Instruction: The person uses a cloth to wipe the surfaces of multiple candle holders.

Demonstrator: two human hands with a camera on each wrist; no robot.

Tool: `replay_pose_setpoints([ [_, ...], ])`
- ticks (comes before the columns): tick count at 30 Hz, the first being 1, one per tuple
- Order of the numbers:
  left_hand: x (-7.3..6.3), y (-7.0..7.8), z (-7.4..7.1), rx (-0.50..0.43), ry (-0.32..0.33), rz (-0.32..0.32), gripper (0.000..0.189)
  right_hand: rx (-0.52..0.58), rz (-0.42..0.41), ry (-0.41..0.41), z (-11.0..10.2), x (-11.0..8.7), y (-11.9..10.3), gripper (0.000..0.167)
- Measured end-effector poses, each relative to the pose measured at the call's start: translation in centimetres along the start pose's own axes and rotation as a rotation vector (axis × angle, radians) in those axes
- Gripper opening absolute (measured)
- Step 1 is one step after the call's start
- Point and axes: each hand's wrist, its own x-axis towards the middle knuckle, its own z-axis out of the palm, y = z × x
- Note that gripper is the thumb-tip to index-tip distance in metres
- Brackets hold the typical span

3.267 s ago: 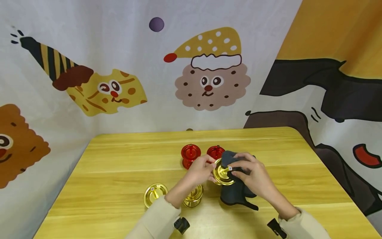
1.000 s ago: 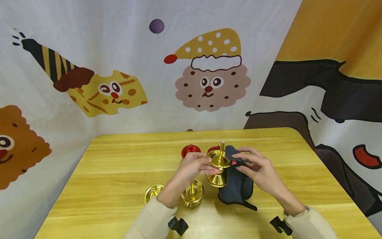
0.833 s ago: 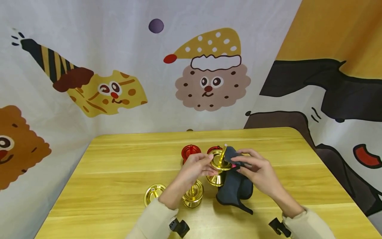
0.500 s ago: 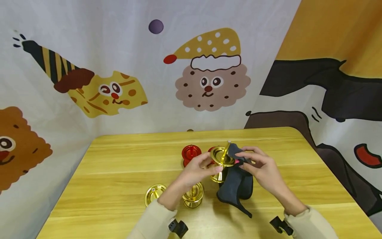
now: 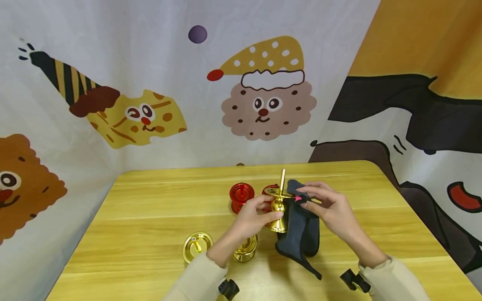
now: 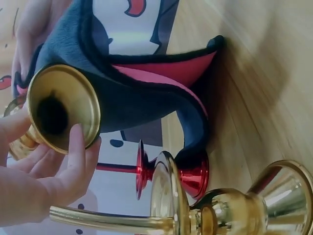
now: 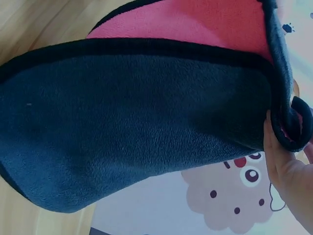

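Observation:
A shiny gold lamp holder [image 5: 278, 206] with a shallow dish and a thin tube is held above the table, its tube pointing up. My left hand [image 5: 250, 217] grips it around the stem and foot. The left wrist view shows its hollow foot [image 6: 80, 90] with the fingers of my left hand [image 6: 29, 193] around it. My right hand [image 5: 333, 207] pinches a dark blue-grey cloth [image 5: 295, 236] at the dish's right edge. In the right wrist view the cloth [image 7: 137, 103] hangs large, with pink lining and black edging. Fingertips inside the fold are partly hidden.
Two more gold lamp holders [image 5: 197, 247] stand at the front left, the nearer one [image 5: 245, 250] partly behind my left forearm. Farther back are two red holders [image 5: 242, 193], one mostly hidden by the held piece. All stand on a wooden table [image 5: 150, 205] before a printed curtain [image 5: 158, 54].
The gold holder has gone from tilted toward me to dish seen edge-on. My left hand has shifted from the dish rim down to the stem. The cloth stays at the dish in my right hand.

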Motion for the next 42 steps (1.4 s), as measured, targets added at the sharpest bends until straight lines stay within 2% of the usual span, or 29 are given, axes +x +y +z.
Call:
replay_pose_setpoints([
  [6, 0.0, 0.5, -0.5, -0.217, 0.008, -0.075, 0.048, -0.021, -0.015, 0.052, -0.6, -0.2, -0.2, 0.031],
  [8, 0.0, 0.8, -0.7, -0.267, 0.020, -0.093, 0.051, -0.030, -0.026, 0.036, -0.6, -0.3, -0.4, 0.032],
  [10, 0.1, 1.1, -0.9, -0.276, 0.012, -0.101, 0.051, -0.045, -0.025, 0.001, -0.2, -0.5, -0.7, 0.031],
  [13, -0.1, 1.6, -1.1, -0.216, -0.036, -0.118, 0.060, -0.093, -0.035, -0.037, 0.7, -0.6, -0.9, 0.029],
  [17, -0.4, 2.0, -1.3, -0.148, -0.095, -0.122, 0.073, -0.129, -0.066, -0.032, 1.4, -0.6, -1.1, 0.028],
  [20, -0.6, 2.1, -1.1, -0.094, -0.078, -0.077, 0.067, -0.190, -0.096, -0.024, 1.8, -0.4, -1.4, 0.029],
  [24, -0.6, 2.0, -0.3, 0.126, -0.012, 0.043, 0.052, -0.329, -0.194, -0.039, 2.7, -0.3, -1.7, 0.029],
  [26, -0.5, 1.9, -0.1, 0.185, 0.005, 0.068, 0.050, -0.377, -0.254, -0.050, 3.0, -0.3, -1.6, 0.030],
  [28, -0.4, 1.7, -0.1, 0.142, 0.003, 0.044, 0.058, -0.378, -0.296, -0.055, 3.1, -0.2, -1.4, 0.031],
  [30, -0.3, 1.7, -0.2, 0.050, -0.004, -0.020, 0.065, -0.336, -0.296, -0.050, 2.9, -0.2, -1.0, 0.032],
  [33, -0.2, 1.8, -0.6, -0.166, -0.039, -0.097, 0.065, -0.206, -0.225, -0.047, 2.2, -0.2, -0.4, 0.032],
  [37, -0.3, 1.9, -0.9, -0.363, -0.112, -0.127, 0.054, -0.083, -0.095, -0.048, 1.5, -0.4, 0.2, 0.026],
  [39, -0.3, 1.9, -0.9, -0.348, -0.129, -0.133, 0.055, -0.079, -0.056, -0.049, 1.3, -0.5, 0.3, 0.024],
  [42, -0.4, 1.8, -0.7, -0.227, -0.122, -0.136, 0.062, -0.100, -0.027, -0.047, 1.3, -0.5, 0.3, 0.023],
])
